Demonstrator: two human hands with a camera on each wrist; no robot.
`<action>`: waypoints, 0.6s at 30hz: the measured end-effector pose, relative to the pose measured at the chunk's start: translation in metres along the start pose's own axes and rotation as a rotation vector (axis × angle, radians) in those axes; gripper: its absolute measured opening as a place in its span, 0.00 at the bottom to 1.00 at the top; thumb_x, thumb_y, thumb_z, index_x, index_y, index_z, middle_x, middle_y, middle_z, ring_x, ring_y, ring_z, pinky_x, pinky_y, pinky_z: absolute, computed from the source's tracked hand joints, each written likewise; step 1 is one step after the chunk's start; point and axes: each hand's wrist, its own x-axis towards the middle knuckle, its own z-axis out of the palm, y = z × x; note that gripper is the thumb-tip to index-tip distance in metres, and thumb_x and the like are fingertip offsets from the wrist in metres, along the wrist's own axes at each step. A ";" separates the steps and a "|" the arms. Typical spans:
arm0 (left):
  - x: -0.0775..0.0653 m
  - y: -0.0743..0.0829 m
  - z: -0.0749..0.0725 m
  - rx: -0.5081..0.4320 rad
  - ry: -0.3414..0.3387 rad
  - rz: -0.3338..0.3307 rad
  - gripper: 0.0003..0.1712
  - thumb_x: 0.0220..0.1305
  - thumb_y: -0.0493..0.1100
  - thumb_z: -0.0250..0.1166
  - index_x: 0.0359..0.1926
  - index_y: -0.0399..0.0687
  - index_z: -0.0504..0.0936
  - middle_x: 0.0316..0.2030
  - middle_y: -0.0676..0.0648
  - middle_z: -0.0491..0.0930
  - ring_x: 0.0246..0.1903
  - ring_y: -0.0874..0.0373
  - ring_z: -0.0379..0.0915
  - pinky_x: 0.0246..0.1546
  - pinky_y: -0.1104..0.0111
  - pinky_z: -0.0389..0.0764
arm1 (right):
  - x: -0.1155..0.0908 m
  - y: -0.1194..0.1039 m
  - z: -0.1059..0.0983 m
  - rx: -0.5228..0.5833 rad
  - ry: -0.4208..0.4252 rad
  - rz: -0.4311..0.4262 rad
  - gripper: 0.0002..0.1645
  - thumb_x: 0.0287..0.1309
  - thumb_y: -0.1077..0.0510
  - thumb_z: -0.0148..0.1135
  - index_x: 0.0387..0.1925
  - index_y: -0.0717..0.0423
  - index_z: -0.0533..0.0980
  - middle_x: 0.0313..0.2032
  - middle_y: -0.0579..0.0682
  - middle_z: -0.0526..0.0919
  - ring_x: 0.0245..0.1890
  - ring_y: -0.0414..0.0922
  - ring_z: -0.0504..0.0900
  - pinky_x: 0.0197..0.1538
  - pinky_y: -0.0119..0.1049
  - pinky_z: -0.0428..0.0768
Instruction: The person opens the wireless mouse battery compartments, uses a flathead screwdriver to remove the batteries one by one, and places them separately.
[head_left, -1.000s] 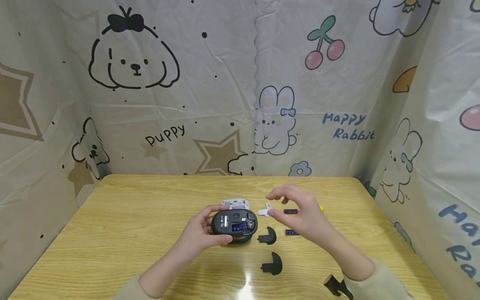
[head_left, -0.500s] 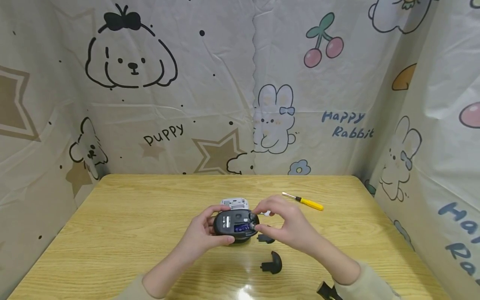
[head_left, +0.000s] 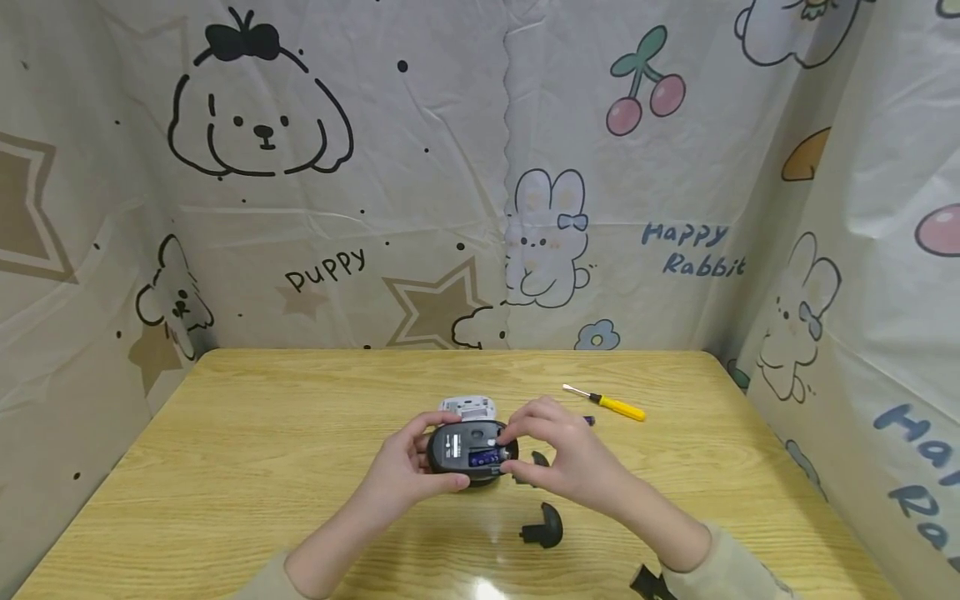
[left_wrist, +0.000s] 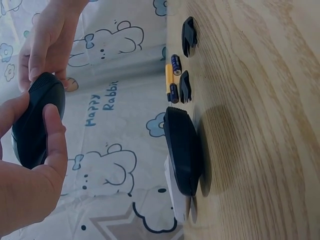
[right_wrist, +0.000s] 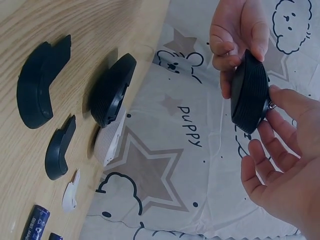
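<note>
My left hand [head_left: 401,467] grips a black computer mouse [head_left: 452,446] above the table, fingers at its far side and thumb at the near side. Its underside faces up, and a dark blue battery [head_left: 483,457] lies in the uncovered compartment. With thumb and fingertips, my right hand [head_left: 562,450] pinches the mouse's right end, beside the battery. In the right wrist view, a bit of shiny metal [right_wrist: 271,105] shows between those fingertips. Below the held mouse, a second black mouse [left_wrist: 182,150] rests on the table, with a white mouse [head_left: 472,407] behind it.
Two black curved covers [head_left: 551,525] lie right of the mice, near a small white cover [right_wrist: 71,192]. Loose batteries [right_wrist: 35,222] lie further right. A yellow-handled screwdriver [head_left: 621,408] lies behind them. By the right sleeve is a dark object [head_left: 648,582]. Patterned cloth surrounds the table.
My right hand has moved left from over the white cover to the held mouse's right end, its fingers closing in there. The left hand keeps holding the mouse almost in place.
</note>
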 end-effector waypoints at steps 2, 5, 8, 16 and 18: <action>0.000 0.000 0.000 0.007 0.006 -0.005 0.41 0.43 0.34 0.76 0.61 0.49 0.69 0.53 0.36 0.75 0.44 0.52 0.78 0.42 0.67 0.82 | 0.000 0.001 0.001 -0.003 0.009 -0.025 0.12 0.48 0.55 0.72 0.37 0.44 0.80 0.40 0.37 0.79 0.44 0.36 0.74 0.46 0.35 0.79; 0.000 0.001 0.000 0.017 0.015 -0.013 0.41 0.43 0.34 0.76 0.60 0.50 0.70 0.53 0.37 0.75 0.44 0.53 0.78 0.42 0.67 0.82 | 0.000 0.001 0.001 -0.005 0.020 -0.055 0.11 0.49 0.56 0.72 0.36 0.44 0.80 0.39 0.37 0.79 0.42 0.36 0.74 0.45 0.33 0.79; 0.000 0.002 0.000 0.018 0.017 -0.015 0.41 0.43 0.34 0.76 0.60 0.50 0.70 0.54 0.37 0.76 0.45 0.53 0.78 0.42 0.67 0.82 | 0.001 0.001 0.002 -0.009 0.024 -0.064 0.10 0.49 0.56 0.71 0.35 0.44 0.80 0.38 0.36 0.79 0.42 0.36 0.74 0.44 0.33 0.79; -0.002 0.001 -0.001 0.002 -0.001 0.004 0.41 0.44 0.34 0.75 0.61 0.48 0.69 0.53 0.35 0.75 0.44 0.52 0.78 0.42 0.68 0.82 | 0.002 0.000 -0.001 -0.033 0.041 -0.087 0.10 0.49 0.56 0.71 0.34 0.45 0.80 0.37 0.37 0.80 0.41 0.36 0.75 0.43 0.33 0.80; -0.002 0.001 -0.001 0.001 0.001 0.007 0.41 0.43 0.34 0.75 0.61 0.47 0.69 0.53 0.35 0.76 0.44 0.52 0.78 0.42 0.68 0.82 | 0.002 -0.001 -0.004 -0.039 0.050 -0.091 0.10 0.48 0.56 0.72 0.34 0.45 0.80 0.37 0.37 0.80 0.41 0.36 0.75 0.43 0.33 0.80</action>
